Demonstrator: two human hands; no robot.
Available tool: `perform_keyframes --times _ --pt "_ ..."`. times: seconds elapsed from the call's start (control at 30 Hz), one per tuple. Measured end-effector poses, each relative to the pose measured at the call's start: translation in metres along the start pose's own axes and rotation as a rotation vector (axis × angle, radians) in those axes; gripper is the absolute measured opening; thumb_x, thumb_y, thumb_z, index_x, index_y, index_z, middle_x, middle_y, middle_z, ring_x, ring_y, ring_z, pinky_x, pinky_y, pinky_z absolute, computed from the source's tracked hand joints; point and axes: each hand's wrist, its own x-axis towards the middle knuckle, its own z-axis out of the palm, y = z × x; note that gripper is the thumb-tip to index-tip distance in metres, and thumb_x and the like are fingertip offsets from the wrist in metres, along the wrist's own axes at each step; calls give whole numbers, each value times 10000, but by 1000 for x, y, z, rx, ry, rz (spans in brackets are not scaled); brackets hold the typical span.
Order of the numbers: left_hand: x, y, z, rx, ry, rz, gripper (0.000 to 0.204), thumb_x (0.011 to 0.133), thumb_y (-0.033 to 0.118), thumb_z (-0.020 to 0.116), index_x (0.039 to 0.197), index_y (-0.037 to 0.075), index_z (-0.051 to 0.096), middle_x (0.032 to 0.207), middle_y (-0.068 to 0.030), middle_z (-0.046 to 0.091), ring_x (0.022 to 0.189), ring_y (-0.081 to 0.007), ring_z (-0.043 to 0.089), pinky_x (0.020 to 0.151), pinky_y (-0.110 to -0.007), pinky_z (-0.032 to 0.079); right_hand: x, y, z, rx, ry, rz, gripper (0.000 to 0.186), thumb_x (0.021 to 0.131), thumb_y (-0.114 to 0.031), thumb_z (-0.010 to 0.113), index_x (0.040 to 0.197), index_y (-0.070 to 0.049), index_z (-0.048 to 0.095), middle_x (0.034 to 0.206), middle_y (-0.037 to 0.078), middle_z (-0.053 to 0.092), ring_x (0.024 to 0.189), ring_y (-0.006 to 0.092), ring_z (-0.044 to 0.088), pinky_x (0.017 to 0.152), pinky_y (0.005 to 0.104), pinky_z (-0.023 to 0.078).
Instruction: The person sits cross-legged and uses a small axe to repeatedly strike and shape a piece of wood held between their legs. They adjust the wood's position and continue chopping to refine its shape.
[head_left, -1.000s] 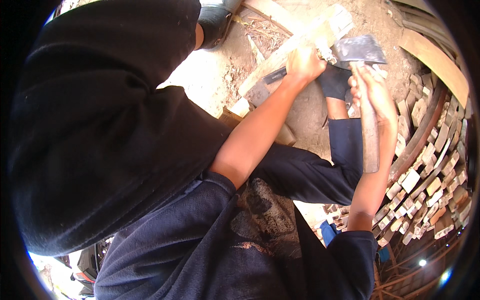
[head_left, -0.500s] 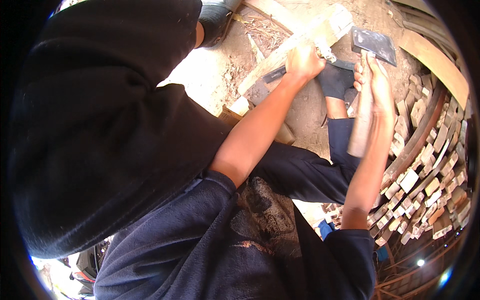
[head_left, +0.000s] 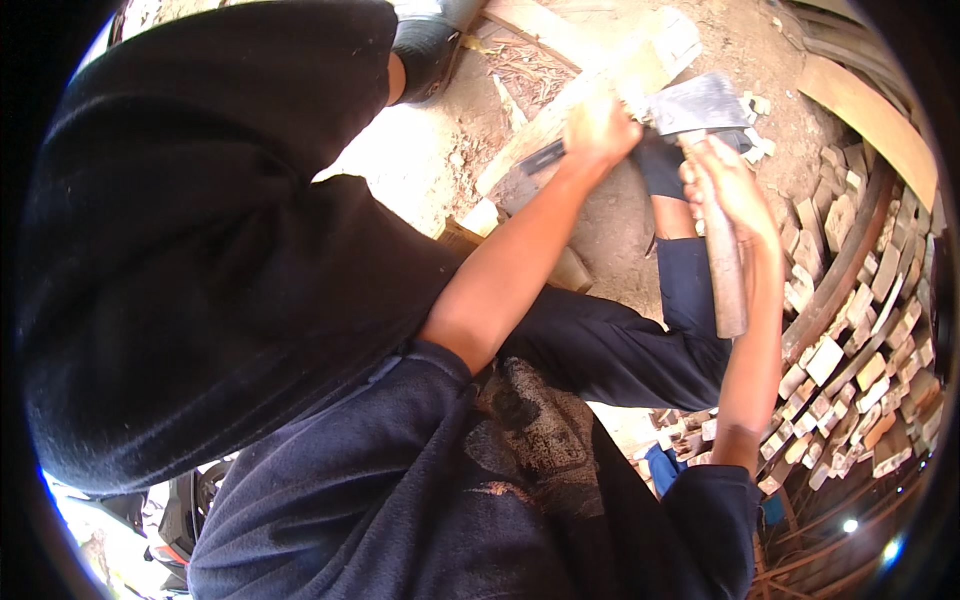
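1. The hatchet [head_left: 705, 105] was in the right hand [head_left: 730, 185]; its wooden handle [head_left: 725, 270] lay across the palm, with the fingers wrapped and clamped on it just below the head.
2. The handle's lower end ran past the wrist, in front of the forearm, while the broad grey blade stood beyond the fingertips, just beside the left hand [head_left: 603, 130].
3. The left hand's fingers were curled in over the wooden beam [head_left: 655, 55], near a dark bar [head_left: 543, 157]; blur hid whether they were clamped on anything.
4. Behind the hatchet head was a dark-covered foot [head_left: 665, 165]; pale chips [head_left: 757, 135] lay on the ground to the blade's right.
5. Half a second earlier, the blade had been farther right, well apart from the left hand; it had since swung leftward.
6. The right hand had shifted left and slightly down, and the handle's slant had reversed.
7. The left hand had stayed nearly in place.
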Motion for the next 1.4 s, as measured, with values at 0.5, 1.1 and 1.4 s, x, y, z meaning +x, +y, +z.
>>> perform_keyframes --times 0.5,1.1,1.4 --pt "-2 4 17 36 238 270 177 703 102 673 877 87 705 778 -154 686 689 -330 659 652 -392 537 -37 -18 -7 221 126 -140 309 1008 -310 470 1178 -58 520 747 9 512 529 52 448 429 191 383" --pt "-9 1 6 -68 114 208 276 650 121 681 910 30 699 818 -192 679 769 -366 656 730 -439 529 -14 -3 14 116 145 -154 257 1010 -293 458 1108 -63 519 743 7 530 512 64 472 419 218 407" --pt "-13 0 0 -84 100 61 252 642 138 676 880 62 707 807 -190 683 769 -361 667 734 -427 537 -15 5 12 320 145 -161 246 1013 -253 449 1102 -37 525 725 32 510 513 90 475 436 237 416"
